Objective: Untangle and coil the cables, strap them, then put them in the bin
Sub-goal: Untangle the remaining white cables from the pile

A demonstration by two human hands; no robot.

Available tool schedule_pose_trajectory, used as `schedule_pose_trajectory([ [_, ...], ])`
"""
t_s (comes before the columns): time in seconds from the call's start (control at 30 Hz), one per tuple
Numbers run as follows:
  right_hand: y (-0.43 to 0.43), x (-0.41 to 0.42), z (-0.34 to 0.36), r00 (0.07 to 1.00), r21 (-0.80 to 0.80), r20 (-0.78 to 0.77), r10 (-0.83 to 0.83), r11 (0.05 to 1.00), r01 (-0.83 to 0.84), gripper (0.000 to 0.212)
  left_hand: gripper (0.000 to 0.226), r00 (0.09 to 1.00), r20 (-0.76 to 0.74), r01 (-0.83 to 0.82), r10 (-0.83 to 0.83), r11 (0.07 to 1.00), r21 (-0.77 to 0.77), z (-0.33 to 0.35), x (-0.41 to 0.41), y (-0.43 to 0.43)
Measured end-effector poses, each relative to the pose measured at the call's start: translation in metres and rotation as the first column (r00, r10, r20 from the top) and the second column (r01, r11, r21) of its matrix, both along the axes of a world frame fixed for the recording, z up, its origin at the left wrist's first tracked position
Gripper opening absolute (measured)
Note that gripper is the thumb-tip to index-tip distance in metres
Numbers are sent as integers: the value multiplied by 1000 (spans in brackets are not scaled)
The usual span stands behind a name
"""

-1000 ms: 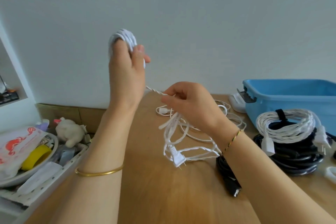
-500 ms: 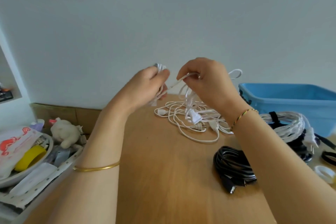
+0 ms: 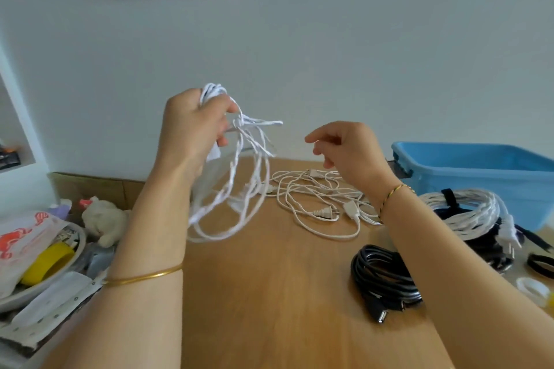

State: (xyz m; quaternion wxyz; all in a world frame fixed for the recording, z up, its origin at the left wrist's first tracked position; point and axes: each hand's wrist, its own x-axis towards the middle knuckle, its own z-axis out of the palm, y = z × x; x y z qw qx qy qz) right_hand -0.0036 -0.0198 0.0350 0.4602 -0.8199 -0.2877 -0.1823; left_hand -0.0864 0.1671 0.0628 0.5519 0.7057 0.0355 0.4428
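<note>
1. Left hand (image 3: 195,126) was raised, fingers clamped round white cable bundle (image 3: 214,90); loops hung below the fingers.
2. Right hand (image 3: 344,148): fingers loosely curled, gripping nothing, just right of bundle.
3. Loose white tangle (image 3: 314,199) lay on table (image 3: 269,293) below right fingers; blue bin (image 3: 479,165) further right.

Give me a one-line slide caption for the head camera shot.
Left hand grips a half-coiled white cable above the wooden table; right hand holds nothing.

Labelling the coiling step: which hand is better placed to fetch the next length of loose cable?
Probably the right hand: it holds nothing and hangs above the loose white cable on the table. The left hand grips the coil.
</note>
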Motion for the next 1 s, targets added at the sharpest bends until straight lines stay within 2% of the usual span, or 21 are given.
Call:
schedule_pose_trajectory([
  [0.1,8,-15,-6,988,173,-107,109,981,-89,19,18,999,-32,27,-26,998,53,-1,-2,4],
  [0.2,25,-29,-3,925,359,-230,303,910,-209,27,19,989,-77,134,-128,988,80,-3,-1,-2],
  [0.3,39,-29,-7,933,237,-207,294,941,-243,33,19,966,-134,237,-223,966,101,-5,-2,-13],
  [0.37,42,-26,-11,939,188,-189,288,949,-253,38,20,964,-135,241,-230,968,74,-6,1,-18],
  [0.53,32,-20,-18,956,134,-166,243,966,-222,41,20,985,-11,169,-174,968,-187,-10,13,-18],
  [0.63,26,-19,-25,944,166,-219,246,963,-213,41,23,990,83,132,-113,950,-282,-9,15,-15],
  [0.7,21,-15,-32,939,161,-289,184,977,-142,40,24,987,156,99,-48,935,-340,-6,13,-10],
  [0.8,11,-4,-48,938,68,-347,-13,997,39,28,25,967,250,70,41,904,-423,-2,6,1],
  [0.9,6,3,-58,932,-77,-316,-176,984,160,30,27,945,313,60,93,893,-447,0,4,3],
  [1.0,6,5,-59,931,-209,-234,-280,950,233,31,26,939,330,43,92,923,-381,1,6,-4],
])
